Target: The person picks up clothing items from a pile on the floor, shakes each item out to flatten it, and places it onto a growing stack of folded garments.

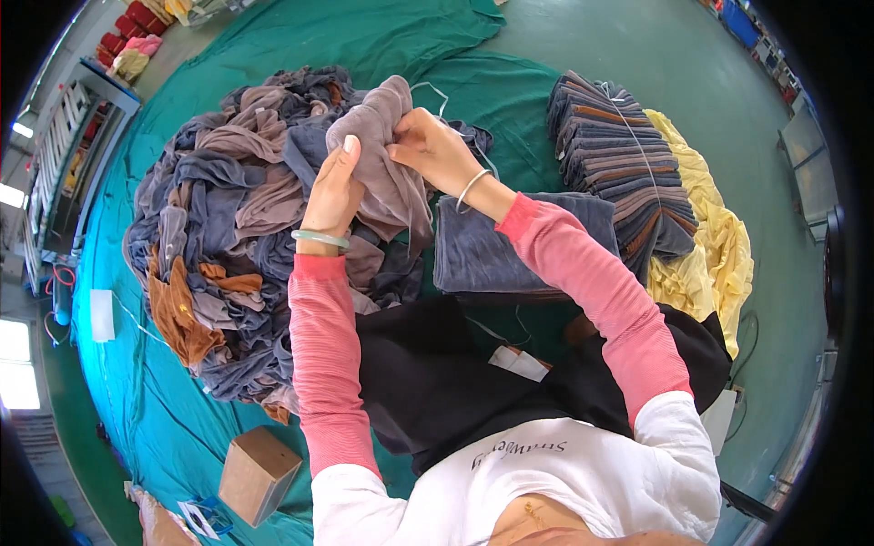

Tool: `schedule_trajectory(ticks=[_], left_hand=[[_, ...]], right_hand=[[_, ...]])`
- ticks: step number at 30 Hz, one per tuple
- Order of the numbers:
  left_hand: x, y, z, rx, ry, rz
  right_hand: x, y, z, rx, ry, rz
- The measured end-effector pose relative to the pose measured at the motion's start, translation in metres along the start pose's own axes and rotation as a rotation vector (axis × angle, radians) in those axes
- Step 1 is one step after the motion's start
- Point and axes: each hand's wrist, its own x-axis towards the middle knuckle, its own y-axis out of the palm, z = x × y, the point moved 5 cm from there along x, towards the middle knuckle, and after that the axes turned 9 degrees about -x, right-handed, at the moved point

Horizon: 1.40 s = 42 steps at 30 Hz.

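Observation:
My left hand [335, 185] grips a taupe plush cloth [391, 196] at its upper part, thumb raised along its near side. My right hand [428, 146] pinches the same cloth a little to the right. The cloth is lifted and bunched, its lower end hanging between my arms. A large tangled pile of grey, taupe and rust cloths [228, 209] lies behind and left of my hands. To the right, a folded grey stack [519, 246] sits beside a tied bundle of folded cloths [610, 150].
Green sheeting [127, 382] covers the floor. Yellow fabric [715, 273] lies under and right of the bundle. A cardboard box [259, 473] stands at the lower left, a metal rack [64, 164] at far left. White cord and a white paper piece [514, 364] lie near my legs.

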Motion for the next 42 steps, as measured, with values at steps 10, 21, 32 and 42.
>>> schedule_trajectory(ticks=[10, 21, 32, 42], left_hand=[[-0.001, 0.003, 0.009, 0.079, -0.091, 0.114], [0.005, 0.013, 0.011, -0.135, 0.130, -0.069], [0.011, 0.003, 0.003, 0.152, 0.297, -0.060], [0.008, 0.014, 0.014, -0.042, 0.088, -0.041]], right_hand=[[0.000, 0.010, -0.013, 0.324, 0.116, 0.364], [-0.011, -0.013, 0.014, -0.107, -0.111, -0.088], [0.005, -0.048, -0.003, -0.234, -0.113, -0.266], [-0.004, -0.018, 0.003, -0.320, -0.124, 0.002]])
